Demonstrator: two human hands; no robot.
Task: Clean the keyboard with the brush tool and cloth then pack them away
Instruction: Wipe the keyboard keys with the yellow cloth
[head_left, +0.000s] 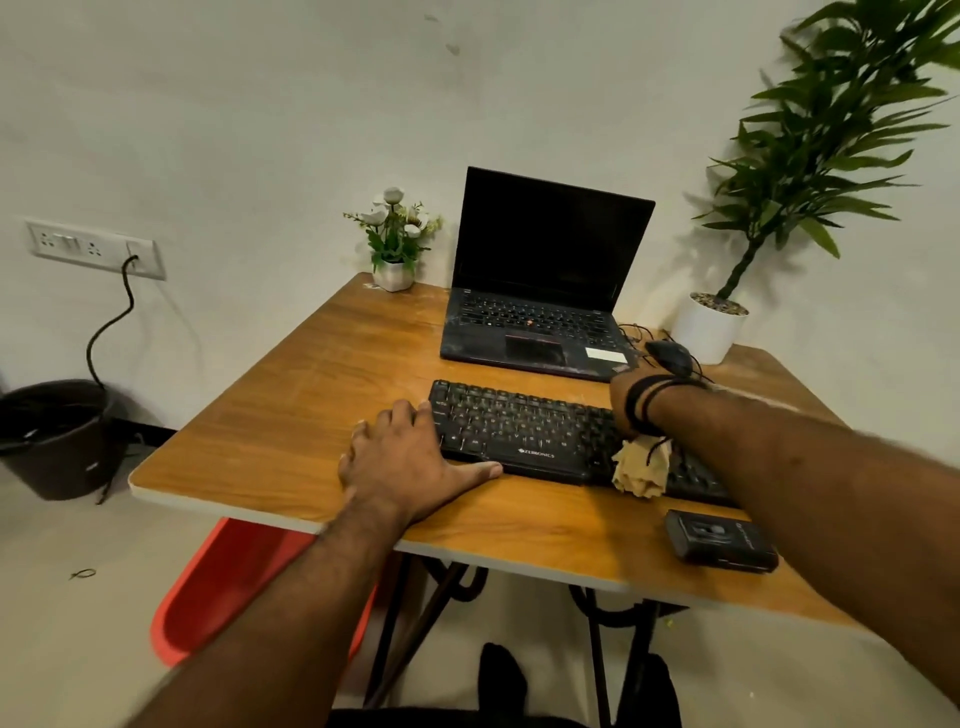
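While the black full-width plastic keyboard (550, 441) lies across the near middle of the wooden-topped bench (291, 415), everything else is easiest placed against it. Far to its left, off the bench, a dark round bin (57, 436) stands on the floor below a wall socket. At the keyboard's left end the left hand (410, 457) lies flat with fingers straight, fingertips at the corner keys and thumb along the front edge; it grasps nothing and seems set there to stop the keyboard sliding. Beyond the keyboard, toward the wall, a small white pot of white flowers (395, 244) and an open black laptop (540, 291) sit back out of the working area. Over the keyboard's right part the right hand (623, 400) is bent down at a banded wrist, and a crumpled tan cloth (641, 467) bunches beneath it on the keys; the fingers are hidden, so I cannot tell whether they clutch the cloth, though wiping looks likely. Just behind that wrist lies a black corded mouse (670, 356). Near the keyboard's right front, a black rectangular case (722, 540) waits at the bench edge, probably for packing the tools.
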